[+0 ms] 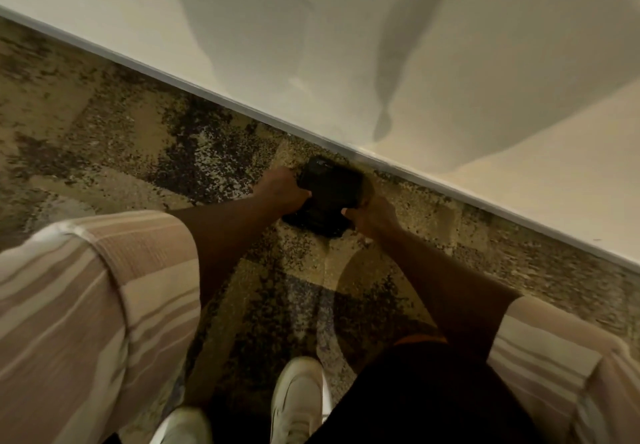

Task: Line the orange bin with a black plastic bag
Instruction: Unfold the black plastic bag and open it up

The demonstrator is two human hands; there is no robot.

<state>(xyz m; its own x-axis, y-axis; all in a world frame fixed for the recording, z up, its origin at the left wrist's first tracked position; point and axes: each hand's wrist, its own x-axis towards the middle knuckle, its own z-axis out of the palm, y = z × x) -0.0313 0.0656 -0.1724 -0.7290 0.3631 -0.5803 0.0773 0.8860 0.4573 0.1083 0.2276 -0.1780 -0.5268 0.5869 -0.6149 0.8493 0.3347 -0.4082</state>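
While bent low over a mottled brown-and-cream carpet [121, 139], seen from the head camera, clutched a bundled black plastic bag [329, 191] in both hands. Held the bag almost dead centre of frame, at 12 o'clock from the white shoes [298, 398], low over the floor and just short of the baseboard [450, 188]. Could not tell whether its underside touched the carpet or hung clear.

Wrapped the left hand [285, 189] round the bundle's 9 o'clock edge, fingers curled tight onto the plastic, knuckles turned upward. Gripped with the right hand [372, 217] at the bundle's 4 o'clock corner, thumb pressed flat on the top face, other fingers tucked under and out of sight. Had both bare forearms [225, 232] stretched out from 7 and 5 o'clock, meeting at the bag.

Wore short striped beige sleeves, left sleeve [86, 305] filling the 8 o'clock corner, right sleeve [554, 357] at 4 o'clock. Stood at 6 o'clock, toes pointed toward the bag, with black trousers [433, 402] at 5 o'clock.

Faced a pale wall [519, 132] running diagonally from 10 o'clock down to 3 o'clock above the grey baseboard. Cast a long dark shadow [394, 73] on that wall at 1 o'clock, tapering to a tip just above the baseboard, at the bag's 1 o'clock.
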